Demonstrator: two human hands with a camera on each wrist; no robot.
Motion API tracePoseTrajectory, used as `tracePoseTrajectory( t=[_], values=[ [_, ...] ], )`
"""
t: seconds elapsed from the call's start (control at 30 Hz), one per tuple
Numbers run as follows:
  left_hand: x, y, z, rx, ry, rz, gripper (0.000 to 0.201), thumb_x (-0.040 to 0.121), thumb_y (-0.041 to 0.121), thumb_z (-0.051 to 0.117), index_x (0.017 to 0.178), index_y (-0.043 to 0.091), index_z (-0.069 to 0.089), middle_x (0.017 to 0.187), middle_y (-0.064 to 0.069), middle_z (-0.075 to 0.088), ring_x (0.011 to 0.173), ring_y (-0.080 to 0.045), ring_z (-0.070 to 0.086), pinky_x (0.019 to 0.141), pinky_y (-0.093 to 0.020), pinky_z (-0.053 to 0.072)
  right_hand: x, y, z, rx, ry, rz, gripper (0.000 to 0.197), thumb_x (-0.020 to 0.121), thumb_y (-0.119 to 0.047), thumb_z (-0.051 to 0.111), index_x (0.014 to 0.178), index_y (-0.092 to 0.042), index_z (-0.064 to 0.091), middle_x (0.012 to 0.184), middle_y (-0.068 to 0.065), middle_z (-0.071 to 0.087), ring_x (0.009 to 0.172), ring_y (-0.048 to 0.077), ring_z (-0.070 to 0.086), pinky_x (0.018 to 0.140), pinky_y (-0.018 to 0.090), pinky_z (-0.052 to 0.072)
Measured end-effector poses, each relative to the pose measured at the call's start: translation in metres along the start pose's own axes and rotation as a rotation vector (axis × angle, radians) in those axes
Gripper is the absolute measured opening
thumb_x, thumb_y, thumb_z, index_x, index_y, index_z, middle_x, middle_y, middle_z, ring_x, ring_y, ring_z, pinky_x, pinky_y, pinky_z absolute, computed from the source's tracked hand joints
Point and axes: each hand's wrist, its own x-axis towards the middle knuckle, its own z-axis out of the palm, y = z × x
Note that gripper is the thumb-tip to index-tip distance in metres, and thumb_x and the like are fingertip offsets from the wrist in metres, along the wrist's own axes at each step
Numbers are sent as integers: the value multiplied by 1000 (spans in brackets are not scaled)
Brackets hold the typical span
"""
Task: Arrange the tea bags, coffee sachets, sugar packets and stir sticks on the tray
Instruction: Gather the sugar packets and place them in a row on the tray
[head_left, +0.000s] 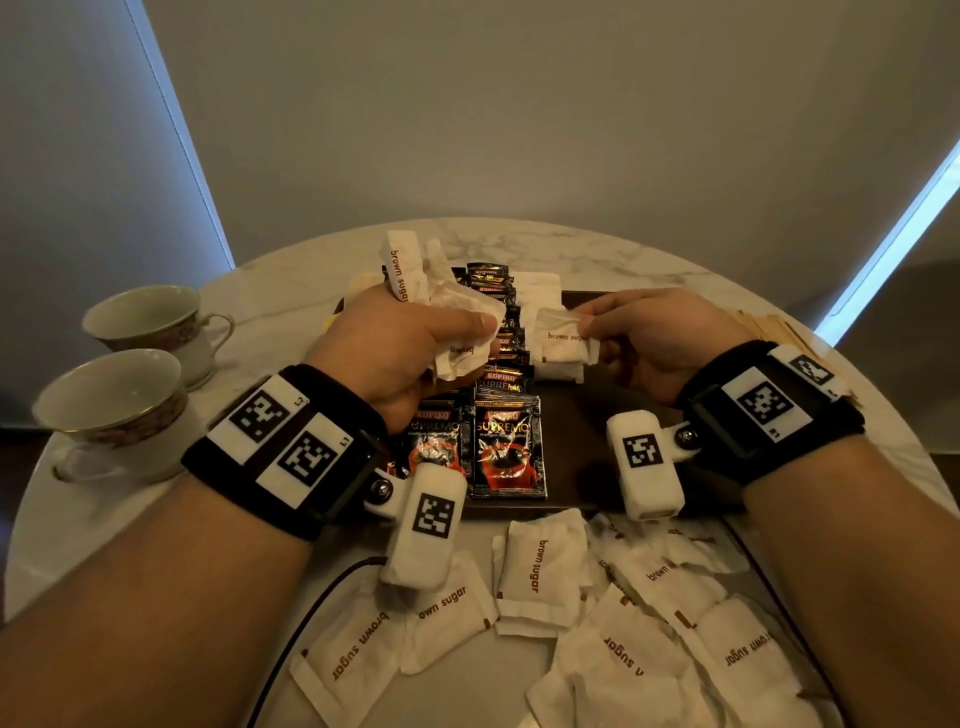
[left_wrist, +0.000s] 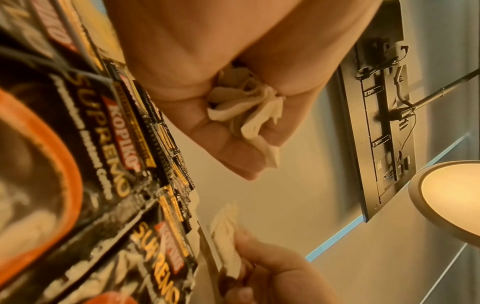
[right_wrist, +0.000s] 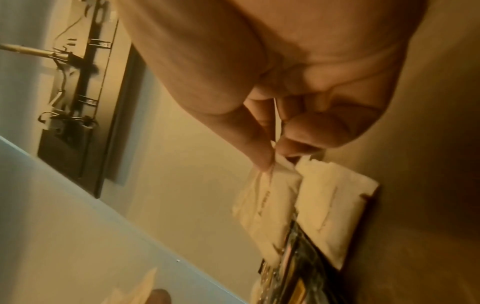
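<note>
Nearest, roughly eight loose sugar packets (head_left: 540, 566) are strewn on the table (head_left: 597, 249), judged light, soft and easily crumpled, so best pinched by an edge. Beyond, on the tray (head_left: 587, 415), two rows of coffee sachets (head_left: 509, 447) are overlapped, too many to count. Above them, a crumpled bunch (head_left: 441, 296) is clutched in the left hand (head_left: 400, 338), while one packet (head_left: 563, 340) is pinched by the right hand (head_left: 649, 338) over the sugar row; two cups (head_left: 150, 317) stand left.
</note>
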Motion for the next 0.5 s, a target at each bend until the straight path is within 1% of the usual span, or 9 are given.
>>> tracePoseTrajectory(
  t=[0.07,0.13,0.23,0.3,0.4,0.5],
  values=[
    [0,0,-1,1,-4,4,39,81,-5,79,117,1,67,95,-16,76,76,-23,76,53,-28,56,2,3,-4,-52,-28,64,15,95,-3,63,101,-11,74,98,11,78,67,11,59,50,20,44],
    [0,-1,-1,-1,0,7,41,81,-5,79,120,-1,67,97,-17,76,78,-24,76,54,-28,56,4,4,-5,-72,-33,100,15,94,-3,64,102,-11,75,102,12,78,78,15,59,51,20,45],
    [0,0,-2,5,7,3,39,81,-4,79,118,1,68,102,-19,77,81,-25,77,55,-27,57,5,8,-1,-85,-36,145,16,94,-4,65,105,-10,74,106,15,76,87,18,61,56,22,48],
    [0,1,-2,5,5,1,39,82,-3,79,118,2,67,104,-18,77,83,-25,77,55,-27,57,6,9,1,-80,-39,164,16,94,-3,65,105,-9,75,114,17,74,94,21,60,60,24,49],
    [0,2,-3,7,4,-1,40,81,-2,80,119,3,67,105,-17,77,87,-26,77,57,-28,57,7,11,3,-61,-27,173,16,93,-3,65,104,-8,75,120,18,71,97,22,59,63,25,50],
    [0,2,-3,12,4,-3,40,81,-2,80,118,3,67,105,-18,77,90,-28,77,58,-29,58,7,11,3,-37,6,172,15,93,-1,65,104,-6,75,121,19,70,92,21,57,62,24,51]
  ],
)
